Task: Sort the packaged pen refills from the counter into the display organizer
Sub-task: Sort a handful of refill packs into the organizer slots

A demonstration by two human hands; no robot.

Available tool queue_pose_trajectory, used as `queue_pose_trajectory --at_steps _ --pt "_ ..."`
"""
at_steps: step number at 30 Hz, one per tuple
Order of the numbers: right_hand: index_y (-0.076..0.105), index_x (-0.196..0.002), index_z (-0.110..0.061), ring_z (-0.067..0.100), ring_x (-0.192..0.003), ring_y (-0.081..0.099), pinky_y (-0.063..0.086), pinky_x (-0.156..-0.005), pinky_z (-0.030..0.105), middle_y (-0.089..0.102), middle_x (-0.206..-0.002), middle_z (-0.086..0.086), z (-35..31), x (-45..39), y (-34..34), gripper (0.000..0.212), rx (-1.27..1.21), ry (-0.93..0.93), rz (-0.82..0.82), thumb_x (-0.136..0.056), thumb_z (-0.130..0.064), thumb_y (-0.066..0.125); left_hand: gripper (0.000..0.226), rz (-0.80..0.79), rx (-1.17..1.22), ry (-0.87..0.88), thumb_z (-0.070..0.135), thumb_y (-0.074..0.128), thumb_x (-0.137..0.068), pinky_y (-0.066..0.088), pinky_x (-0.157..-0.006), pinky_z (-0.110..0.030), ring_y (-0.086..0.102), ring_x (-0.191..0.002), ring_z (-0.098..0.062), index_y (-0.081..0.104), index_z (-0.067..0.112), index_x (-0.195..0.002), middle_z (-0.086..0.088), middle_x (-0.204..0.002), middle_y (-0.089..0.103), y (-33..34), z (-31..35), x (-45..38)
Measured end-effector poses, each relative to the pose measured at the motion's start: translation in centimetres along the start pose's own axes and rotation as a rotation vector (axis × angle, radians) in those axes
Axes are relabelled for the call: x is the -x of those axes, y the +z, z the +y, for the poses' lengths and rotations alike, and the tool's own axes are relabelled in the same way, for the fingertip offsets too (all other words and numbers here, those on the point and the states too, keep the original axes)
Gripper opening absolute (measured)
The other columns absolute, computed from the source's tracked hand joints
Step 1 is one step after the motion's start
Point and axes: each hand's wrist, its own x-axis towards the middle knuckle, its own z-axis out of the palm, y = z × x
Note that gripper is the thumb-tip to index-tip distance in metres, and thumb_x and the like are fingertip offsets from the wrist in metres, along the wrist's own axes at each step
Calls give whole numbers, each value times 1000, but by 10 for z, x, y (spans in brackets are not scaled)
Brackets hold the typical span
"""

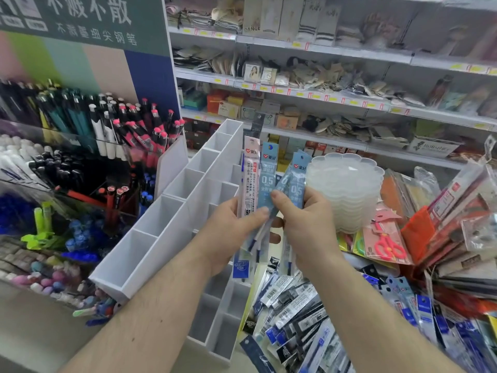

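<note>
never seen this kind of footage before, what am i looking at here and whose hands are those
There is one picture, taken by a wide-angle camera worn on a person's head, looking forward and down. There is no machine: the two bare arms are that person's own.

The left hand and right hand together hold a small fan of refill packs, one pink, the others light blue, raised in front of the chest.

Below to the right, a pile of more packs covers the counter. To the left stands the white organizer, whose visible compartments look empty. Beside the hands sits a stack of clear trays, with red scissors in a pack nearby. Store shelves fill the background.
</note>
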Motion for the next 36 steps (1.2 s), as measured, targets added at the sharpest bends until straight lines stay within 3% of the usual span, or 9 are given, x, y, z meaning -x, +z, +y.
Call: queue_pose_trajectory --at_steps 4,9,13,17,23,26,29,33,36 --pt "65 -88 -11 5 -55 57 44 -50 18 63 -65 -7 1 -1 -7 8 9 -6 47 -96 -11 63 20 25 0 -16 8 52 -98 60 -75 -44 72 -77 -27 63 7 -115 -14 -95 75 0 1 -2" --pt "59 -77 -12 8 -53 43 37 -52 20 49 -61 -1 -11 0 -25 21 -211 84 119 -96 -6 56 19 72 -1 -39 12 53 -99 60 -75 -42 72 -80 -25 60 10 -116 -11 -93 76 -2 0 -3" --pt "63 -81 -9 5 -46 46 39 -45 15 56 -62 2 -10 4 -22 15 -17 -23 -4 -95 -4 60 14 57 -48 -27 12 59 -96 59 -79 -44 72 -83 -27 66 14 -108 -10 -96 76 -1 -1 -2" --pt "67 -91 -14 13 -76 72 58 -66 27 74 -83 0 -3 1 -13 11 47 -112 -30 -94 -4 62 20 5 -52 -30 22 63 -90 61 -70 -43 72 -75 -27 66 13 -108 -11 -92 76 1 0 1" --pt "66 -92 -20 11 -79 73 60 -66 31 75 -86 -3 2 0 -14 6 219 -202 -6 -94 -14 66 47 -58 -79 -20 31 73 -70 59 -81 -52 73 -86 -34 64 12 -112 -12 -97 76 1 3 4" --pt "61 -86 -18 10 -57 58 46 -54 26 62 -64 -8 4 2 -15 21 161 -164 90 -100 -32 55 46 -46 -99 -8 25 74 -68 59 -81 -53 73 -82 -32 64 12 -111 -9 -95 77 1 3 5" --pt "63 -86 -14 24 -63 45 36 -58 35 50 -68 9 4 1 -14 31 -37 -64 270 -93 -38 45 49 -16 -94 -12 24 74 -69 59 -81 -53 74 -81 -31 63 11 -115 -10 -97 77 1 1 3" --pt "60 -77 -12 11 -62 59 51 -56 31 61 -61 -8 2 5 8 32 -138 -33 303 -102 -18 42 39 -1 -121 -6 22 76 -66 61 -67 -36 75 -79 -22 67 14 -103 -5 -92 77 2 -3 1" --pt "63 -76 -14 22 -75 69 59 -70 45 71 -75 3 8 3 19 33 -149 30 265 -103 -23 46 17 -19 -89 -15 9 72 -79 59 -62 -26 74 -75 -16 68 15 -95 -1 -83 77 3 -1 3"
